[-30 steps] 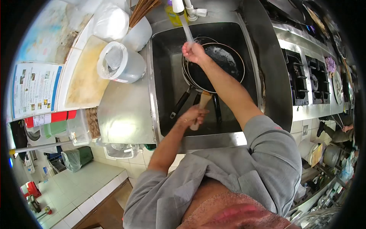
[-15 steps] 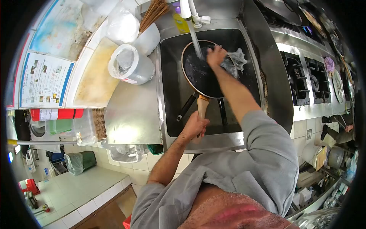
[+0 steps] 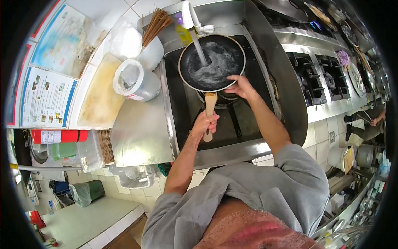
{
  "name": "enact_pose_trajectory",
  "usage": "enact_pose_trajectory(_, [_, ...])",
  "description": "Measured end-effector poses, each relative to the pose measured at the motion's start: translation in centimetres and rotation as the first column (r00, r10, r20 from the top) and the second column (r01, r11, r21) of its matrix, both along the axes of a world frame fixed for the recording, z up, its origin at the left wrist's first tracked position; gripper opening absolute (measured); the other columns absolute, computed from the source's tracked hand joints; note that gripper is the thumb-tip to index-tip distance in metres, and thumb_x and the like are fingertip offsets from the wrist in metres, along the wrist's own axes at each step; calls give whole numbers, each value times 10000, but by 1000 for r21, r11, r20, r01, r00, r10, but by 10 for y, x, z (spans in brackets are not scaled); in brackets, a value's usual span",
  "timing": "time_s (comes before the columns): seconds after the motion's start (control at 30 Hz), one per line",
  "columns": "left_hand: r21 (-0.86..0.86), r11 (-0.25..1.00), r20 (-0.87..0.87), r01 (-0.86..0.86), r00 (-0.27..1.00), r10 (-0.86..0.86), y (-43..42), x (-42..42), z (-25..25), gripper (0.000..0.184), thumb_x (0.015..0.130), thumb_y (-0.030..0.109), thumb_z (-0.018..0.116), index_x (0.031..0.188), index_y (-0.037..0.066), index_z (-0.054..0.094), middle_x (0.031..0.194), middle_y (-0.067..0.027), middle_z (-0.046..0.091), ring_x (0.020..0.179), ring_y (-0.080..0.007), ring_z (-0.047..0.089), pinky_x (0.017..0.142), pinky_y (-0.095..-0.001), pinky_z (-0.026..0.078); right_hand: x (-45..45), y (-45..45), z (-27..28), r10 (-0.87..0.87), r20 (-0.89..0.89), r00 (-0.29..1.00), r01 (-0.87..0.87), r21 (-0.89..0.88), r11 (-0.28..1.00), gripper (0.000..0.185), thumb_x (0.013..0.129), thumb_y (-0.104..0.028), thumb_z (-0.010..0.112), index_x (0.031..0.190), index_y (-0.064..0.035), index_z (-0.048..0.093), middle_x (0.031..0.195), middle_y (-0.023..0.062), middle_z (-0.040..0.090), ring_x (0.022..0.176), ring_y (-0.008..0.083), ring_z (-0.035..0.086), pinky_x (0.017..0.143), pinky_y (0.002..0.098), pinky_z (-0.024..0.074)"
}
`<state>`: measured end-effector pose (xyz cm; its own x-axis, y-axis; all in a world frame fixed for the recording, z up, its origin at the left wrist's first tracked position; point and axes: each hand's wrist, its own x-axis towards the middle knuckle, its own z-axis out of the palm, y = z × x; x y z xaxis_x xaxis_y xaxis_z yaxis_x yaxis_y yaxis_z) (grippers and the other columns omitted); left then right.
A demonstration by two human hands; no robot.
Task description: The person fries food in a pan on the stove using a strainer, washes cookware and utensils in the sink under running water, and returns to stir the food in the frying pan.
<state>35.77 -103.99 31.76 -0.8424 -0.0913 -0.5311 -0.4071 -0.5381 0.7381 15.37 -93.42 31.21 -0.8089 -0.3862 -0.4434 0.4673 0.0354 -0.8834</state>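
My left hand is wrapped round the pale wooden handle of a black frying pan, which is held up over the sink. Water pours from the white faucet into the pan, where it swirls with white froth. At the pan's lower right rim, my right hand grips the edge, some fingers over it and others beneath. Under the pan, other dark pans with black handles lie in the sink, partly hidden.
Left of the sink, a white plastic bucket stands on the metal counter. Behind it are a bundle of thin sticks and a yellow bottle. Gas burners stand to the right, and a person's legs show at far right.
The pan has been raised toward the faucet, and more water swirls in it. My right hand has moved from inside the pan down to its rim. The splash at the right is gone.
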Motion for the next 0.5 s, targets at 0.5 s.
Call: enact_pose_trajectory(0.5, [540, 750, -305, -383, 741, 598, -109, -251, -36, 134, 798, 160, 531, 796, 36, 482, 637, -22, 465, 571, -164, 493, 509, -301, 402, -21, 12, -24, -127, 108, 986, 158, -372, 915, 399, 671, 42, 446, 1061, 48, 366, 973, 192, 491, 749, 349, 572, 515, 477, 547])
